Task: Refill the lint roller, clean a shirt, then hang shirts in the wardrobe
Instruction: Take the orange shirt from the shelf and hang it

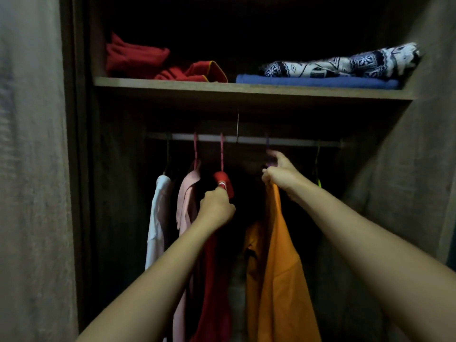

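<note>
Inside the dim wardrobe a pale hanging rail (246, 138) runs across under a shelf. An orange shirt (278, 262) hangs from a purple hanger whose hook is over the rail. My right hand (281, 172) grips that hanger at the shirt's collar. To the left a red shirt (217, 267) hangs on a pink hanger (221, 154). My left hand (216, 208) grips the red shirt just below its collar. Further left hang a pink shirt (186, 201) and a white shirt (158, 218).
The wooden shelf (172, 83) above the rail bears folded red clothes (138, 58), a folded blue cloth (315, 82) and a patterned dark-and-white cloth (345, 62). A dark hanger (317, 166) hangs at the rail's right end. Wardrobe side walls (407, 181) close in on both sides.
</note>
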